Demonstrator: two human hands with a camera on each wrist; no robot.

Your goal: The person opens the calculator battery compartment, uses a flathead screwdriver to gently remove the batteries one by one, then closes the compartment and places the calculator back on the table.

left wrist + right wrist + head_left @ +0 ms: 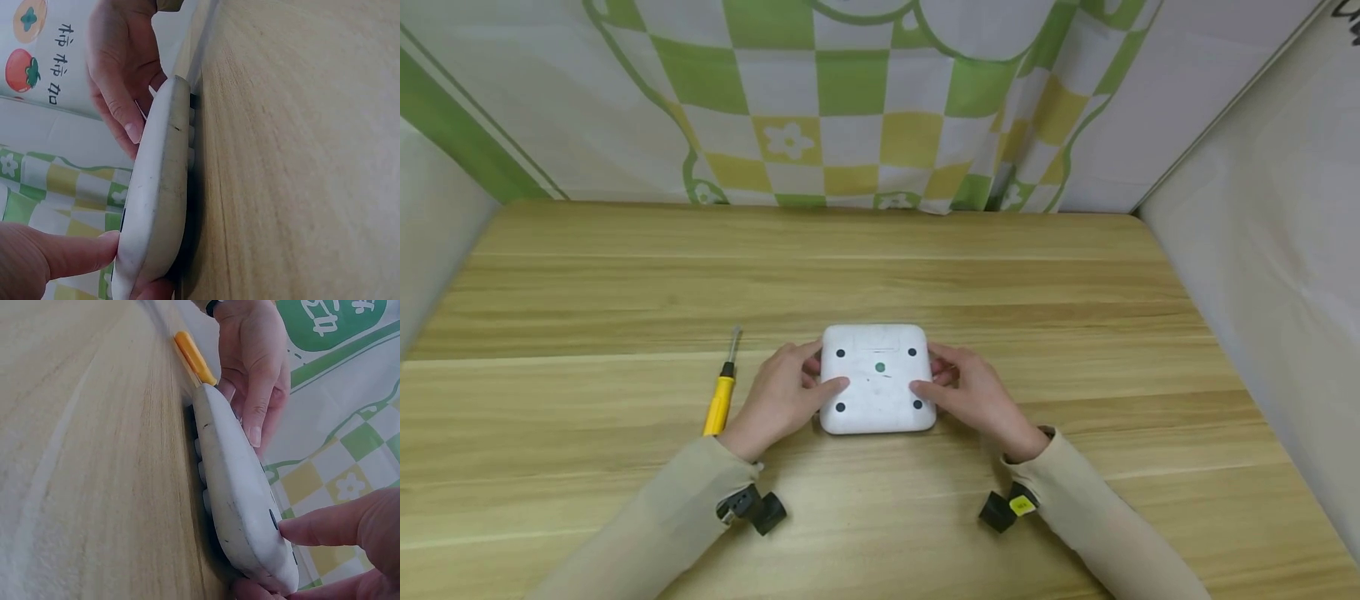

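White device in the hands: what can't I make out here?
White device: downward face hidden by its own body, head view; wrist views show only small bumps there.
Left grip, right grip: fingers beneath, covered by the device, head view.
Faint marking on the upward face: too small to read, head view.
Screwdriver: tip too small to tell its shape, head view.
Left sleeve, right sleeve: cut off by the bottom edge, head view.

Soft, muted light with dark shadow beneath the white device (156,181)
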